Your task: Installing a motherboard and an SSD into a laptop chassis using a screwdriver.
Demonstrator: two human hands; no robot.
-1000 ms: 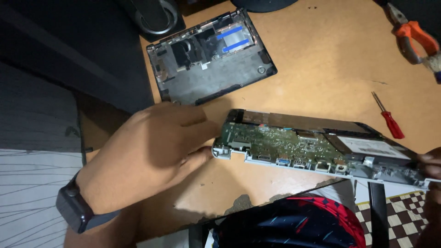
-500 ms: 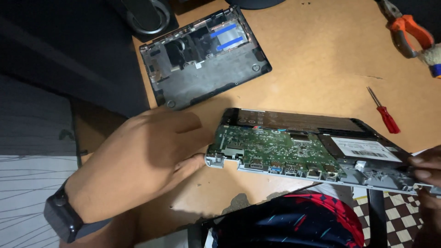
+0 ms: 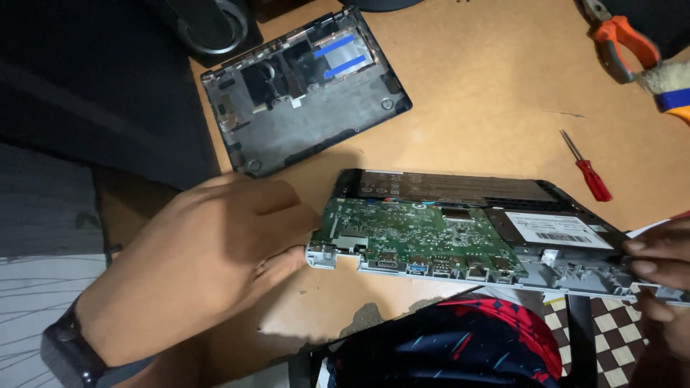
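— Tan wooden counter: what lies around?
— Dark removed bottom cover, red-handled screwdriver, orange pliers.
— And the hands?
— Left hand pinches the opened grey laptop chassis with green circuit board at one end; right hand grips the other. Chassis has shifted slightly leftward.

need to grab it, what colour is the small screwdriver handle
Red, on the small screwdriver right of the opened laptop; head view.

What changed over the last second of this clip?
Little: the view drifted slightly. The left hand still grips the opened laptop at its left end and the right hand its right end. The back cover and red screwdriver lie unmoved.
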